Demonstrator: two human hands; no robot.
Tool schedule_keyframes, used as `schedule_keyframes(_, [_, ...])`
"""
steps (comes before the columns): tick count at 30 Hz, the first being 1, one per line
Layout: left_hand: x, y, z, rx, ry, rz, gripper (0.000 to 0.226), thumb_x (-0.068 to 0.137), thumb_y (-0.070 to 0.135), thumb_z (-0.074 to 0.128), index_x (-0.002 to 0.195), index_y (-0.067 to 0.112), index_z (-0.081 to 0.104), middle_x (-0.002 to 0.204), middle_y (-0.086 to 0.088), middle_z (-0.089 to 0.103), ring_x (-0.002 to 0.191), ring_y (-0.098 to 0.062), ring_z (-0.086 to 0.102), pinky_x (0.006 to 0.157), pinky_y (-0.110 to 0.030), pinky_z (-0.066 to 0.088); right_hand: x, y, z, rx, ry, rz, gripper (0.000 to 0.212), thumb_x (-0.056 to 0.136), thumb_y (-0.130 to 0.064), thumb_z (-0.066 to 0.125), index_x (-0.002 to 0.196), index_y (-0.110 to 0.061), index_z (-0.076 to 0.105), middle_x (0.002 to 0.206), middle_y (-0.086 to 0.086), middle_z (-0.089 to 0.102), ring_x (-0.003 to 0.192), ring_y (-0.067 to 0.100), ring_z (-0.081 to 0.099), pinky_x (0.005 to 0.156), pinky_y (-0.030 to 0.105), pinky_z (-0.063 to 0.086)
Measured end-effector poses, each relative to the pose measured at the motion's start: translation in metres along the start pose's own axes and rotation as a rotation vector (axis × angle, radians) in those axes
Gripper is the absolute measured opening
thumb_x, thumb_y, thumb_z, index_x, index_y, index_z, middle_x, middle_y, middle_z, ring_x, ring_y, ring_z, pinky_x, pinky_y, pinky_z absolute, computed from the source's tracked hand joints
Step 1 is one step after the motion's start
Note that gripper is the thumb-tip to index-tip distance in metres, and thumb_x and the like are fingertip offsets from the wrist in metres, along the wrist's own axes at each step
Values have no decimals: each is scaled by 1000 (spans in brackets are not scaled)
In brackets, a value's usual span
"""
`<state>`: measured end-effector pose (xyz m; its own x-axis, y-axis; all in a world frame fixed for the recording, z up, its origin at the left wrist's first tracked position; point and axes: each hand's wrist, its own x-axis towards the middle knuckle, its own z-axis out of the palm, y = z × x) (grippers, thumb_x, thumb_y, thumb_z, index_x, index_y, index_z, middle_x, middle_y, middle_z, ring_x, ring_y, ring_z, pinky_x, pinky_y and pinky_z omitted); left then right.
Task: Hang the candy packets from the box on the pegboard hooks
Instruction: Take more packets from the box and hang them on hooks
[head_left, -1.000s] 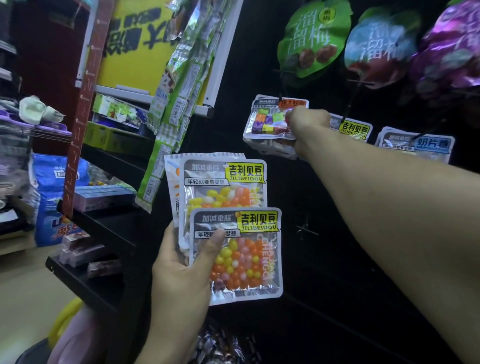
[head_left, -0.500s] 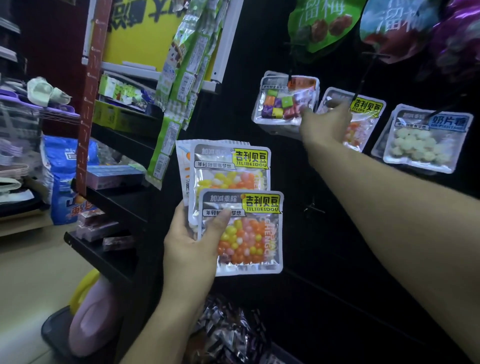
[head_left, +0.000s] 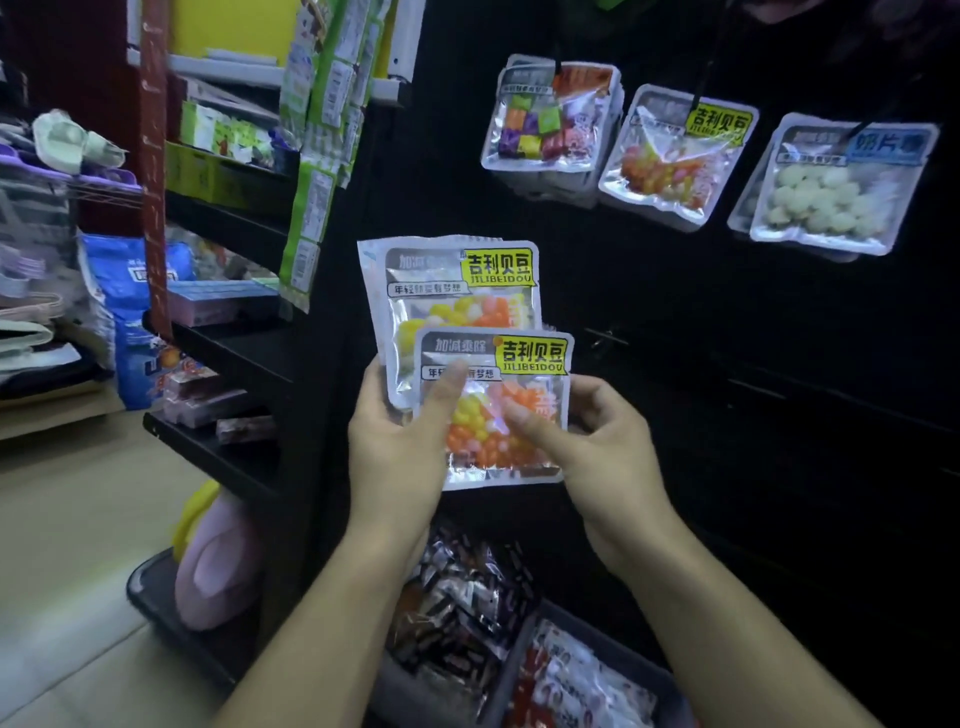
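My left hand (head_left: 395, 441) grips a small stack of silver candy packets with yellow labels, thumb across the front one. The front packet (head_left: 514, 364) is also pinched at its lower right by my right hand (head_left: 592, 447); a second packet (head_left: 447, 286) sticks up behind it. On the black pegboard (head_left: 675, 338) above hang a packet of coloured cubes (head_left: 550, 119), a matching yellow-label packet (head_left: 675, 156) and a packet of white candies (head_left: 831, 187). An empty hook (head_left: 605, 335) juts out just right of the held packets.
Black shelves (head_left: 234, 343) with small boxed goods stand to the left. Strips of green sachets (head_left: 317, 130) hang at the shelf corner. Bins of wrapped sweets (head_left: 467, 597) sit below my hands. A pink object in a black basket (head_left: 218, 566) lies on the floor.
My right hand left the hanging packets on the pegboard and came down to the front packet in my left hand. The view tilted downward.
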<state>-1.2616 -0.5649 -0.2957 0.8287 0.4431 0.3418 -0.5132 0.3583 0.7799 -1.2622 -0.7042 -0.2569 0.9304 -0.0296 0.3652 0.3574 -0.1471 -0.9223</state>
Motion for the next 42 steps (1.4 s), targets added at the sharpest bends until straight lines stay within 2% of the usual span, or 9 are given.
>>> schedule_keyframes(5, [-2, -7, 0, -58, 26, -82, 36, 89, 57, 64, 119, 39, 71, 115, 5, 81, 108, -18, 77, 96, -55, 61, 3, 2, -17, -7, -21, 27, 46, 75, -16, 91, 112, -9, 65, 101, 6, 81, 88, 24, 80, 78, 38, 65])
schedule_keyframes(11, [-1, -15, -1, -34, 11, -95, 32, 96, 50, 65, 127, 42, 68, 121, 11, 79, 113, -15, 76, 106, -51, 55, 15, -12, -34, -40, 34, -37, 40, 84, -15, 86, 115, -15, 61, 97, 3, 82, 86, 20, 81, 79, 37, 65])
schedule_keyframes(17, [-3, -23, 10, -3, -82, -117, 26, 94, 43, 68, 120, 41, 69, 115, 8, 81, 105, -14, 78, 101, -48, 56, 63, -50, -60, -8, 271, -216, 35, 87, -15, 85, 111, -17, 60, 94, 3, 80, 84, 13, 79, 72, 27, 64])
schedule_keyframes(21, [-11, -25, 32, -19, -142, -132, 26, 96, 41, 66, 122, 41, 68, 113, 9, 81, 100, -10, 79, 90, -40, 58, 132, -90, -76, 38, 395, -260, 37, 85, -23, 88, 108, -26, 59, 113, 3, 75, 101, 19, 75, 92, 36, 61])
schedule_keyframes(23, [-16, -27, 41, -33, -164, -143, 26, 96, 43, 65, 122, 42, 68, 113, 8, 81, 101, -13, 80, 89, -41, 58, 159, -113, -81, 44, 443, -263, 36, 87, -23, 86, 108, -26, 57, 119, 4, 71, 106, 20, 71, 96, 35, 58])
schedule_keyframes(26, [-21, -31, 50, -54, -167, -148, 28, 96, 42, 65, 123, 40, 68, 111, 7, 82, 99, -15, 80, 86, -40, 59, 189, -138, -82, 64, 483, -295, 33, 87, -20, 86, 99, -26, 56, 108, 2, 74, 98, 21, 75, 93, 40, 61])
schedule_keyframes(29, [-22, -31, 54, -45, -181, -141, 31, 92, 45, 64, 123, 41, 68, 109, 11, 82, 97, -7, 79, 82, -32, 56, 211, -145, -82, 71, 475, -255, 30, 89, -16, 84, 95, -25, 56, 103, 2, 75, 89, 25, 78, 88, 46, 64])
schedule_keyframes(34, [-20, -31, 55, -50, -185, -152, 34, 91, 44, 66, 124, 41, 68, 111, 9, 82, 100, -9, 79, 91, -41, 57, 224, -150, -83, 25, 508, -241, 31, 87, -21, 86, 98, -26, 57, 102, 1, 74, 94, 27, 75, 85, 47, 64])
schedule_keyframes(42, [-18, -29, 50, -48, -177, -150, 32, 90, 42, 65, 122, 40, 69, 107, 13, 82, 95, -2, 78, 77, -28, 54, 224, -145, -82, 40, 498, -186, 30, 84, -21, 86, 101, -25, 61, 102, -1, 75, 93, 25, 75, 88, 45, 63])
